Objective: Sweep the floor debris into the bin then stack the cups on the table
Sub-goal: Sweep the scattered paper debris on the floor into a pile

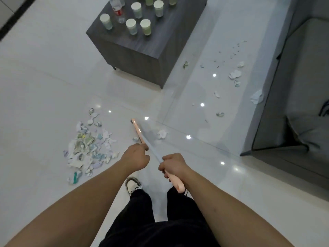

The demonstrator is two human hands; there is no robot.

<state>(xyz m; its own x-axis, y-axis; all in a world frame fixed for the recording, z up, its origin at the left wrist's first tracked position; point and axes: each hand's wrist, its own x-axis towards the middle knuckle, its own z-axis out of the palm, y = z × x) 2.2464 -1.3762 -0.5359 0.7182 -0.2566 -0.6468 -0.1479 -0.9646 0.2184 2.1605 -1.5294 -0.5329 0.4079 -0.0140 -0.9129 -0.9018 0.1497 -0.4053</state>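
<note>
Both my hands grip a broom (154, 154) with a pale shaft and pink grip. My left hand (137, 157) holds it lower down, my right hand (173, 165) near the pink end. The pink broom head (137, 130) rests on the white floor. A heap of torn paper debris (88, 148) lies left of the broom head. One crumpled scrap (162, 133) sits just right of it. More scattered scraps (235, 74) lie along the sofa side. Several paper cups (130, 25) stand apart on the dark table (142, 49). No bin is in view.
A grey sofa (293, 104) fills the right side, its base edging the debris strip. Clear plastic bottles (117, 8) stand among the cups. My feet in sneakers (132, 185) and black trousers are directly below the hands. Open floor lies to the left.
</note>
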